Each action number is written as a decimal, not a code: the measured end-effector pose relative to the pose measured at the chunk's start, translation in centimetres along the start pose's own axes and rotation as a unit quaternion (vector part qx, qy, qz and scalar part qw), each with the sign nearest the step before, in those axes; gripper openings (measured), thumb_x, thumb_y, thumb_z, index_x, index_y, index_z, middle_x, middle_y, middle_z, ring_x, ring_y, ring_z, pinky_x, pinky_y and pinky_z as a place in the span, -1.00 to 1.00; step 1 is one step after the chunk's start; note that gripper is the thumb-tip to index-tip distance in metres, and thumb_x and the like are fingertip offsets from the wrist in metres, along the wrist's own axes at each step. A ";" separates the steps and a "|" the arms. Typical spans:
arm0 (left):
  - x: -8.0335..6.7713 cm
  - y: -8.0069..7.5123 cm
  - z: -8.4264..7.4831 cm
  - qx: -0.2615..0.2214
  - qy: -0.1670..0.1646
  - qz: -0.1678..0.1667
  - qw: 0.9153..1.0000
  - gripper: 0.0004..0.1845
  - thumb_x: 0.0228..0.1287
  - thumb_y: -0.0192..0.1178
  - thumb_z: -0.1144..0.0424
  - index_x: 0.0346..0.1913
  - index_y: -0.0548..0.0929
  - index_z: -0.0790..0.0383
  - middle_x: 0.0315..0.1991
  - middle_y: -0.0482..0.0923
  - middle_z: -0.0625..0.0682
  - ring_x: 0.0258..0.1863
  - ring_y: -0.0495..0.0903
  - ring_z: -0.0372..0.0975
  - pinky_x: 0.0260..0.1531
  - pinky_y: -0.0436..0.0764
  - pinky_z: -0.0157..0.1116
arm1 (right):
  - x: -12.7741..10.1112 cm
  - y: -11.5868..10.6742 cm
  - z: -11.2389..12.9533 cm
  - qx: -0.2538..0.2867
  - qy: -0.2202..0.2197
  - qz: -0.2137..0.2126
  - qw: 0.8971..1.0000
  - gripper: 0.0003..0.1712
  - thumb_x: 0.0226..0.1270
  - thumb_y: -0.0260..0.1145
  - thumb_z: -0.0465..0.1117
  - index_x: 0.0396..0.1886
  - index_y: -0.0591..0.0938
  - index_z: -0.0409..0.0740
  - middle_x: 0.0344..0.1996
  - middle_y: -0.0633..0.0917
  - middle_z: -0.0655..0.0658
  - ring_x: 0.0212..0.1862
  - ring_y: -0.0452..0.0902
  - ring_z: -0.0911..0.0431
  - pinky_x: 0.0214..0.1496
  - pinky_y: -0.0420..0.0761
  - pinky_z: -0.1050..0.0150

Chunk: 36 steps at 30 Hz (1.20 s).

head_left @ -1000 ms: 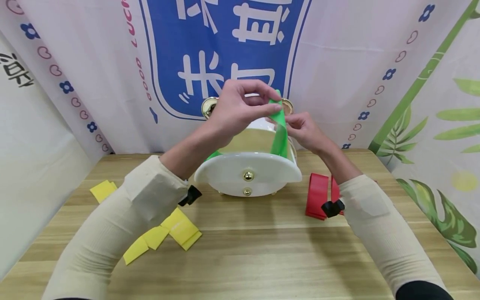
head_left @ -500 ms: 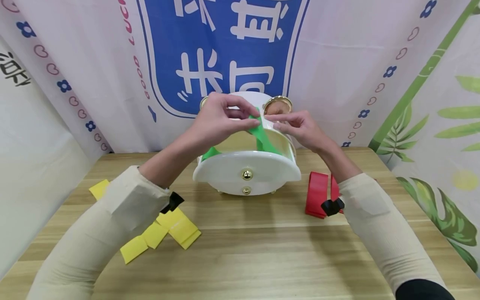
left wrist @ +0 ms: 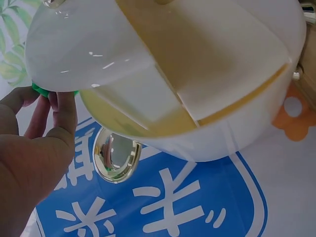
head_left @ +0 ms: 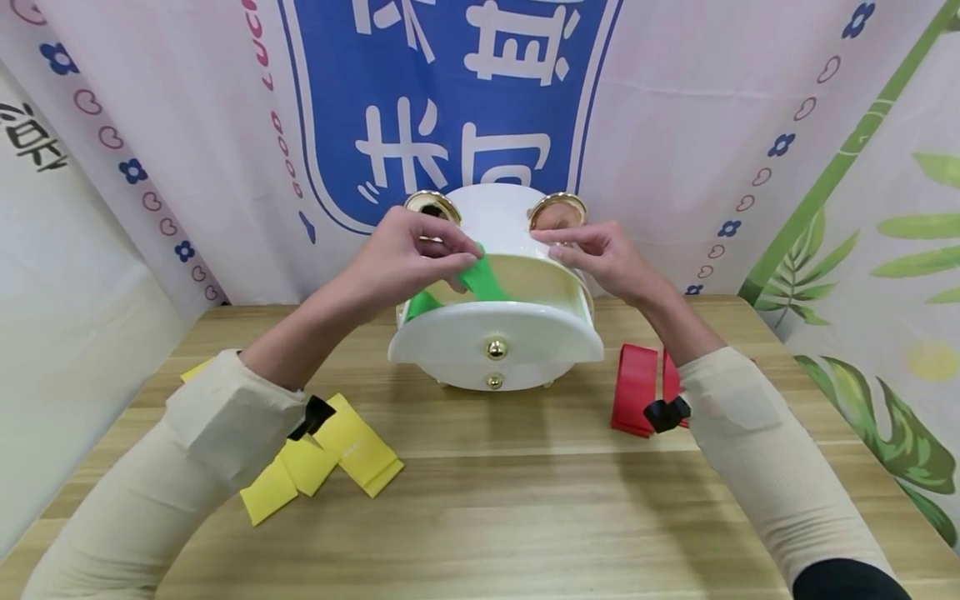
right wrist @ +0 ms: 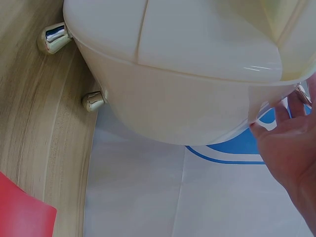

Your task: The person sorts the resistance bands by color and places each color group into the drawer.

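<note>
A white rounded drawer box with gold fittings stands on the table, its drawer front pulled out. My left hand pinches one end of a soft green strip, whose lower part dips into the opening; more green shows at the drawer's left corner. In the left wrist view, this hand is beside the drawer front, with only a sliver of green showing. My right hand touches the box's upper right edge. Seen from the right wrist, that hand's thumb tip meets the white side wall.
Yellow folded pieces lie on the wooden table at left, partly under my left arm. Red folded pieces are at right, close to my right wrist. Gold-rimmed rounds stick up from the box. A printed curtain hangs behind.
My left hand has moved left and down, drawing the green strip from the box's right side toward the left. My right hand has shifted slightly at the right edge and stays there.
</note>
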<state>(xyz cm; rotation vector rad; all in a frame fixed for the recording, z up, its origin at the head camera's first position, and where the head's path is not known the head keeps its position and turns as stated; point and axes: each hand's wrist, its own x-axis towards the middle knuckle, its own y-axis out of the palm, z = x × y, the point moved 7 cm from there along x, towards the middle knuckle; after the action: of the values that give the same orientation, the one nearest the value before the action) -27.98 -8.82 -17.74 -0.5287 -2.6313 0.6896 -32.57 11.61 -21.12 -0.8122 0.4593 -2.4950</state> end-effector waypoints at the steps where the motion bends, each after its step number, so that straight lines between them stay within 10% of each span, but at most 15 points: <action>1: -0.1 0.0 0.1 0.007 -0.001 0.001 1.000 -0.83 0.23 0.25 0.32 -0.17 0.71 0.33 -0.27 0.66 0.11 -0.44 0.68 -0.05 -0.29 0.66 -0.24 | 0.0 0.0 0.0 0.001 0.000 -0.001 1.000 -0.68 0.29 0.18 -0.42 0.04 0.57 -0.42 -0.16 0.72 -0.02 -0.28 0.30 0.15 -0.40 0.35 0.36; 36: -2.3 -2.1 4.0 0.175 0.020 0.004 0.984 -0.86 0.16 0.32 0.34 -0.22 0.72 0.29 -0.44 0.60 0.07 -0.49 0.51 -0.15 -0.52 0.53 -0.41 | 0.4 -0.7 -2.8 0.006 0.000 -0.006 1.000 -0.67 0.31 0.24 -0.29 0.06 0.64 -0.17 -0.07 0.70 -0.01 -0.14 0.35 0.10 -0.30 0.41 0.30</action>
<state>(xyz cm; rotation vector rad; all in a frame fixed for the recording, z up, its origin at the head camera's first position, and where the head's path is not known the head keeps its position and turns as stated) -28.29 -13.03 -20.48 -0.4428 -2.3955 1.1020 -34.78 12.40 -22.78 -0.8117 0.4397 -2.5060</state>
